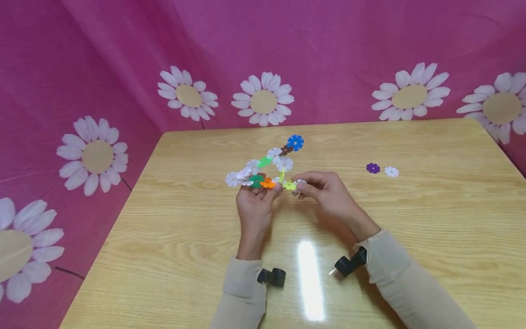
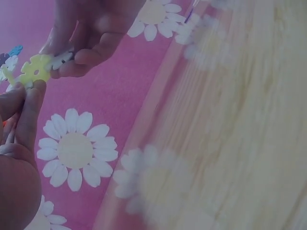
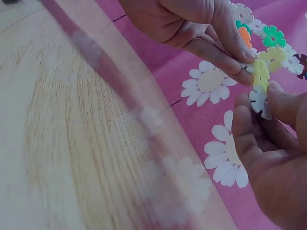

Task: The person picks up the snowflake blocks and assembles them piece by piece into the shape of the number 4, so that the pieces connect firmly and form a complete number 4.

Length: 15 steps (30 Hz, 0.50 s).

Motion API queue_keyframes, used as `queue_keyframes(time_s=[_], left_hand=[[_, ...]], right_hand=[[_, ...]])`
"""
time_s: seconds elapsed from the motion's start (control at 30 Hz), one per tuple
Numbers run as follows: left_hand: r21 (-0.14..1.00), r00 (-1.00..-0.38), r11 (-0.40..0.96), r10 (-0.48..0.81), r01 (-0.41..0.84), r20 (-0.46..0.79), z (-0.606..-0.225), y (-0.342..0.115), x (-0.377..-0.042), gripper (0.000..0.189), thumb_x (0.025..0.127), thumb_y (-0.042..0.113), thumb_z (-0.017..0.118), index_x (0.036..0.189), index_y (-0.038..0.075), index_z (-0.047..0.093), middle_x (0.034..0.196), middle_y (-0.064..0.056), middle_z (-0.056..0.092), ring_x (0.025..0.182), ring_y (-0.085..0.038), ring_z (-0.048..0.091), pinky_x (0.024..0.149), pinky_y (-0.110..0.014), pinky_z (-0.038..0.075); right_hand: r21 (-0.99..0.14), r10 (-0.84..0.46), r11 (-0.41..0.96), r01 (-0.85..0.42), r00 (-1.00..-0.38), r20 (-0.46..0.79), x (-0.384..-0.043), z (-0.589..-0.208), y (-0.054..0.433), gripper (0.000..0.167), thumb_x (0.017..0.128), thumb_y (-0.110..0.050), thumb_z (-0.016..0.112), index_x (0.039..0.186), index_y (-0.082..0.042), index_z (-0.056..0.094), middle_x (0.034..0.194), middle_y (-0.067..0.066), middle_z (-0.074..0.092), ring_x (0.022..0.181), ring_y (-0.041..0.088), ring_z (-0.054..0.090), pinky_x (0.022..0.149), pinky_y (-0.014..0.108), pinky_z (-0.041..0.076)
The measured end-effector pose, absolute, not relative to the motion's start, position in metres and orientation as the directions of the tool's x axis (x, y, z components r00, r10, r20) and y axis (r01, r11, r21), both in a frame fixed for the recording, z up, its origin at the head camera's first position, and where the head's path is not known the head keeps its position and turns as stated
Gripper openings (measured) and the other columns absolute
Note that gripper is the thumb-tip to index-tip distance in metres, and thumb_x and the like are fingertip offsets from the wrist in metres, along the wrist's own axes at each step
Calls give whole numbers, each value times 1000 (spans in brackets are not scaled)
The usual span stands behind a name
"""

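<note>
A chain of interlocking notched plastic discs is held up over the table, with white, green, orange, yellow, brown and blue pieces forming a loop. The blue disc sticks out at its far end. My left hand pinches the chain between thumb and fingers near the orange disc. Between the thumb and fingers of my right hand is a white disc, joined at the edge of a yellow disc. Another yellow disc stands beside that one.
On the wooden table, to the right of my hands, lie a loose purple disc and a loose white disc. A pink cloth with printed daisies hangs behind and to the left of the table.
</note>
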State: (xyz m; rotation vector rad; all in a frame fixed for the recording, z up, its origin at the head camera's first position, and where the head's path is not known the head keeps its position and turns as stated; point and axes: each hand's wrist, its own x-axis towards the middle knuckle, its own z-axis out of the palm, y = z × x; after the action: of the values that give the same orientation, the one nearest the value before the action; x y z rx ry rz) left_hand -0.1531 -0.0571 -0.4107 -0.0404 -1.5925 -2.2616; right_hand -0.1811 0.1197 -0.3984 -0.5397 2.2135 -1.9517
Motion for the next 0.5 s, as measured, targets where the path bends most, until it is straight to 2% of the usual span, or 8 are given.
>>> queue_keyframes(time_s=[0.2, 0.33, 0.5], left_hand=[[911, -937, -277, -257, 305, 236, -411, -52, -152, 31, 81, -16, 74, 104, -10, 55, 88, -18, 69, 82, -22, 71, 73, -39, 58], [918, -944, -260, -219, 300, 246, -411, -52, -151, 33, 80, -13, 77, 106, -8, 56, 91, -18, 68, 84, -23, 71, 73, -40, 58], [943, -949, -159, -170, 292, 265, -411, -56, -148, 39, 78, -4, 83, 110, -4, 60, 98, -13, 67, 86, -20, 68, 75, -34, 58]], right_hand=[[-982, -335, 48, -181, -929, 154, -180, -401, 126, 21, 98, 1, 60, 115, 11, 69, 101, 19, 72, 83, 19, 70, 77, 39, 57], [-984, -345, 34, -172, -927, 150, -179, -401, 132, 23, 99, 0, 59, 117, 11, 67, 103, 17, 72, 85, 20, 69, 77, 37, 57], [-981, -364, 27, -190, -916, 168, -178, -401, 139, 21, 100, 0, 58, 116, 9, 68, 100, 14, 71, 83, 23, 67, 76, 38, 57]])
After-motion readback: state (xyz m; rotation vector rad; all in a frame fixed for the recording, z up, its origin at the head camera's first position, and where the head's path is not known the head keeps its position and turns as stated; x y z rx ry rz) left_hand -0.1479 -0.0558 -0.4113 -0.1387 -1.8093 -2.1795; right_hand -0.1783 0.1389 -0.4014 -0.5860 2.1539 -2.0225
